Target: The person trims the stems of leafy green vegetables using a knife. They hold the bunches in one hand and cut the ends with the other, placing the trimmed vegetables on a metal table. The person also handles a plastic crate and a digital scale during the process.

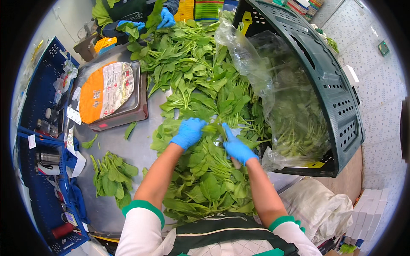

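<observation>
Leafy greens (pixel 209 187) with long stems lie heaped on a metal table (pixel 96 217) before me. My left hand (pixel 189 132), in a blue glove, has its fingers curled on greens in the middle of the heap; blur hides how firmly it holds them. Just right of it is my right hand (pixel 238 147), also blue-gloved, with its index finger stretched forward beside the leaves. Something reddish shows under its palm, but I cannot tell what. A small bunch of greens (pixel 113 177) lies apart at the left.
A scale (pixel 141 96) with an orange and white cover stands left. A tipped dark green crate (pixel 333 80), lined with clear plastic (pixel 243 54), holds greens at right. Blue crates (pixel 30 134) line the left edge. Across the table, a blue-gloved co-worker (pixel 166 17) handles leaves.
</observation>
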A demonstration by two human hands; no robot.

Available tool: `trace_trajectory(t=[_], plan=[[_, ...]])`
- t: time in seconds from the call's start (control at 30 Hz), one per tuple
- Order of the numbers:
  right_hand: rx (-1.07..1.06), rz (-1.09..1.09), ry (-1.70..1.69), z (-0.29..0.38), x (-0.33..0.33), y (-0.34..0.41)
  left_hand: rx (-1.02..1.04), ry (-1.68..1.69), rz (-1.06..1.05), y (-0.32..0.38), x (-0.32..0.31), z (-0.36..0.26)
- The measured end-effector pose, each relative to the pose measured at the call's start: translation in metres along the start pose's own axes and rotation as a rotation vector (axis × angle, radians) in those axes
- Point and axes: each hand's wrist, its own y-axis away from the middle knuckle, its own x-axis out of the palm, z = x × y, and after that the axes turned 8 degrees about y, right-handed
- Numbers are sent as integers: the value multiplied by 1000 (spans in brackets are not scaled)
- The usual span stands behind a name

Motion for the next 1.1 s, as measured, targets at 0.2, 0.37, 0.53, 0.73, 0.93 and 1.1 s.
trace_trajectory(t=[0.2,0.37,0.53,0.73,0.93,1.1], plan=[[-312,-233,85,-46,22,41,-307,939,-215,47,-111,-38],[-563,-384,51,-18,18,57,-246,1915,-113,101,-185,-66],[-344,17,-604,27,13,90,-394,1648,17,124,-150,-100],[-353,214,-642,14,22,74,-377,1232,263,126,-88,-111],[-275,-27,-675,-40,38,77,-69,0,-298,149,-107,-142],[-255,4,-768,-64,36,86,-527,1238,106,200,-36,-175]])
